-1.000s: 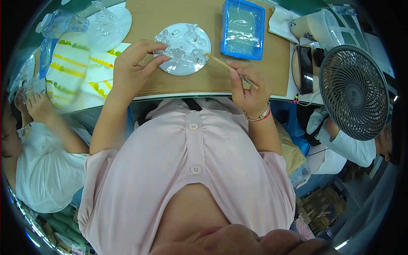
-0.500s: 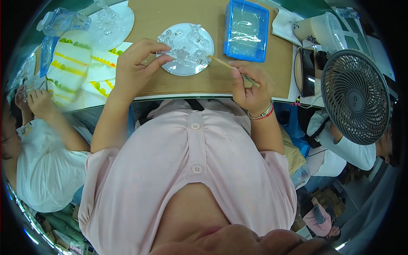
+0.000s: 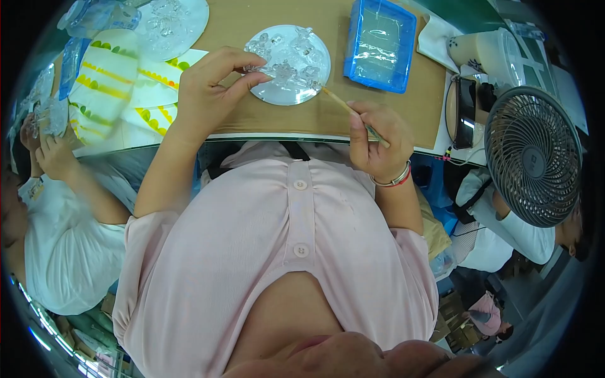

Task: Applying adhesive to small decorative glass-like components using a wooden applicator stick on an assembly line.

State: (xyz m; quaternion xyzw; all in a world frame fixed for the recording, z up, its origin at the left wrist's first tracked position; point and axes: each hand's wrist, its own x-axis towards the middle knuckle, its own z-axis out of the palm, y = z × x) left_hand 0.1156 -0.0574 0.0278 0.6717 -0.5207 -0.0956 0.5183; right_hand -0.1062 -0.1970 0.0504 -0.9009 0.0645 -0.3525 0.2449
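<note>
A round white plate (image 3: 268,96) lies in front of me with several clear, glassy-looking small pieces (image 3: 302,47) on it. At the plate's left side my left hand (image 3: 217,94) pinches a clear piece (image 3: 263,68) between thumb and forefinger; this piece reaches over the plate, and its exact shape is hard to make out. My right hand (image 3: 381,135), right of the plate, grips a thin wooden stick (image 3: 340,103) like a pen. The stick's tip meets the plate's right edge area, close to the clear pieces.
Behind right sits a blue tray (image 3: 403,63) with a shiny clear covering. Further right are a lidded drink cup (image 3: 469,50), sunglasses (image 3: 465,113) and a black fan (image 3: 535,157). Patterned paper sheets (image 3: 107,88) and a second plate (image 3: 198,28) lie left, beside a co-worker's hands (image 3: 55,151).
The whole view has shifted slightly, so plate and tray appear further right and up. Both hands keep their grips, and the stick's tip stays near the plate's right edge.
</note>
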